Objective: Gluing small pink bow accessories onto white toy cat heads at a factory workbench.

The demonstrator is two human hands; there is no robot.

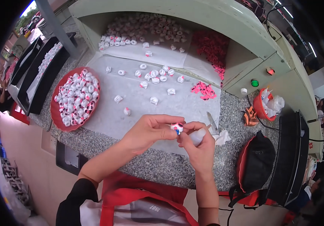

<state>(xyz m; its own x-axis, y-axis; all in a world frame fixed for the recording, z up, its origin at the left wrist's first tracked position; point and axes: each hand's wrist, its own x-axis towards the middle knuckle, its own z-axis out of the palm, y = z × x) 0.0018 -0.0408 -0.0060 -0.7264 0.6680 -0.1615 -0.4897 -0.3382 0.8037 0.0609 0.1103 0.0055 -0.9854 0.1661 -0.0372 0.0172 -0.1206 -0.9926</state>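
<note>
White-and-pink piece [176, 127] held over white sheet [108, 116], inside near edge. Left hand [150, 130] pinches it, thumb against fingers. Right hand [201, 148] curls round translucent bottle [197, 137], fingertips close beside piece. Knife [212, 122] just beside right hand, tight there. Leftward, open sheet runs to red basin [65, 127]. Speckled counter [162, 165] edge passes under forearms [107, 160].

Your clothing [135, 217] bears a printed number on its front; red figures stand on the pale panel [315, 131] at far right. The white pieces' [171, 91] dark marks are too small to read.
</note>
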